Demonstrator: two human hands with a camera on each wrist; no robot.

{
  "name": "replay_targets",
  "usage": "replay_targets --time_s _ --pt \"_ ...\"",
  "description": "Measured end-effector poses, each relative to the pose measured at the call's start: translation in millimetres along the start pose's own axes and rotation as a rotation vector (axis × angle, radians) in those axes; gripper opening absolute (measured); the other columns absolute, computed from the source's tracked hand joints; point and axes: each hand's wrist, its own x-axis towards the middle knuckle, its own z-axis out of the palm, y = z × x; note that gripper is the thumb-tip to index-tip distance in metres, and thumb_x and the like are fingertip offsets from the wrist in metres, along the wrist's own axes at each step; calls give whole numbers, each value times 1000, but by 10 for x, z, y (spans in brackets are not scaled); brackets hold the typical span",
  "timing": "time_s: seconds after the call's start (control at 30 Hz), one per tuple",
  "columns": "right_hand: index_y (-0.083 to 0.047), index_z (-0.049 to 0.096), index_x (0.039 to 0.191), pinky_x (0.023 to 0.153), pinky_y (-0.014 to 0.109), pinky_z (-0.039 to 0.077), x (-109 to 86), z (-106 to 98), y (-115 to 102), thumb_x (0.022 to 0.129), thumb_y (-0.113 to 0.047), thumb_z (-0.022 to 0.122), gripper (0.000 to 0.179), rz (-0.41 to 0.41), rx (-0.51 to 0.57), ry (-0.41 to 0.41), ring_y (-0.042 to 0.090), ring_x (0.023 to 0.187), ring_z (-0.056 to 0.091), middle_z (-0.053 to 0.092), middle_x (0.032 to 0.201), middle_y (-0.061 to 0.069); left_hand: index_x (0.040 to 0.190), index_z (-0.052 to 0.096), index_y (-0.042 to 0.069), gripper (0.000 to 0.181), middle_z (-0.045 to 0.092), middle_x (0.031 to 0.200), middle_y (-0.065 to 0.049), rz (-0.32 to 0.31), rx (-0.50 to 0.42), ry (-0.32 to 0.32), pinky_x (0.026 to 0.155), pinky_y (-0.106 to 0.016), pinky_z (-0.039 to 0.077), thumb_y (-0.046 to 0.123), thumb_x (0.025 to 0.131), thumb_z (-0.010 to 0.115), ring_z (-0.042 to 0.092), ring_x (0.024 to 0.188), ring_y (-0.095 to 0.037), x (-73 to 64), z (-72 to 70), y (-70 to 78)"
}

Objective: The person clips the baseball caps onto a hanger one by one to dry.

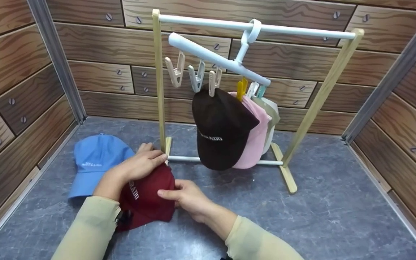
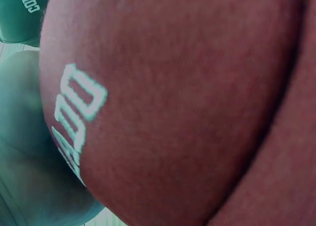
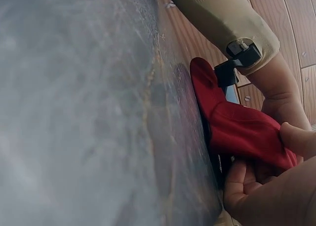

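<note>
The red cap [image 1: 154, 187] is low over the tabletop [image 1: 320, 216], just in front of the rack's left foot [image 1: 168, 144], its brim towards the person and its white lettering on the front. The right hand [image 1: 195, 200] has its grip closed on the edge of that cap: the thumb lies on the outside of the crown and the fingers curl underneath, as the right wrist view shows. The left hand [image 1: 141, 164] rests on the far side of the crown; whether its grip pinches the fabric cannot be told, since its fingertips are partly hidden. The left wrist view is mostly filled by reddish fabric with pale letters. The blue cap [image 1: 101, 153] lies on the tabletop to the left, partly behind the left forearm [image 1: 108, 182]. On the rack [image 1: 200, 22], a light-blue hanger [image 1: 208, 50] hooks over the top bar and slants down to the right. Along its left half hang a beige clip [image 1: 174, 74] and a grey clip [image 1: 195, 79]; another beige clip [image 1: 212, 85] holds the black cap [image 1: 222, 119]. Behind it hang the pink cap [image 1: 260, 141] and paler headwear [image 1: 271, 135], near yellow [image 1: 241, 89], white [image 1: 252, 89] and teal clips [image 1: 261, 91]. Wood-patterned walls [image 1: 273, 57] enclose everything.
</note>
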Motion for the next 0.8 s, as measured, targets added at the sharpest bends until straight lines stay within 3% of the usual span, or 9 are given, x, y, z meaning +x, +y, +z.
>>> replay_targets --time_s 0.03,0.1,0.23,0.33,0.47,0.57,0.7,0.8 --pt "-2 80 113 78 31 63 0 -2 1 97 -16 84 21 -1 0 -1 21 87 81 82 103 8 150 67 1 61 38 166 -36 1 -2 1 129 -72 20 47 119 42 22 161 -55 0 0 -10" --pt "-2 81 113 77 30 63 -1 -4 -3 97 -15 84 21 -5 -1 0 20 87 80 82 102 8 153 65 1 62 37 168 -35 -7 -10 0 129 -72 19 47 119 43 21 162 -54 -1 -1 -28" --pt "-2 81 113 77 30 62 -13 -17 -27 95 -15 83 23 -25 -9 11 17 86 79 81 100 6 147 70 0 59 50 153 -30 14 -3 20 122 -70 32 45 118 45 35 149 -48 14 -11 -49" --pt "-2 81 112 79 29 63 -19 -43 -44 92 -14 83 24 -36 -16 17 15 86 78 81 98 4 146 70 -1 59 48 156 -32 9 -5 17 123 -70 31 44 118 44 34 151 -50 15 -24 -54" --pt "-2 82 108 79 29 62 -15 -91 -61 89 -14 84 23 -40 -30 23 14 84 77 81 95 4 148 68 -1 63 39 168 -36 -27 -40 10 130 -70 20 47 119 40 25 161 -53 9 -45 -62" --pt "-4 83 105 78 29 62 -13 -133 -74 87 -14 84 21 -45 -50 38 14 82 76 81 93 3 153 63 -2 65 37 171 -34 -66 -100 13 132 -68 16 49 120 38 23 164 -53 8 -54 -76" --pt "-3 82 105 79 30 62 -15 -193 -96 86 -14 84 21 -45 -57 50 14 83 76 80 93 3 156 59 -1 63 55 161 -28 -85 -173 8 128 -65 30 47 120 39 44 155 -49 2 -55 -87" --pt "-2 82 106 81 30 62 -14 -239 -116 86 -13 84 23 -46 -43 51 15 86 76 80 95 4 156 58 -1 61 60 156 -26 -87 -187 1 125 -64 35 45 120 40 50 150 -47 -6 -55 -88"
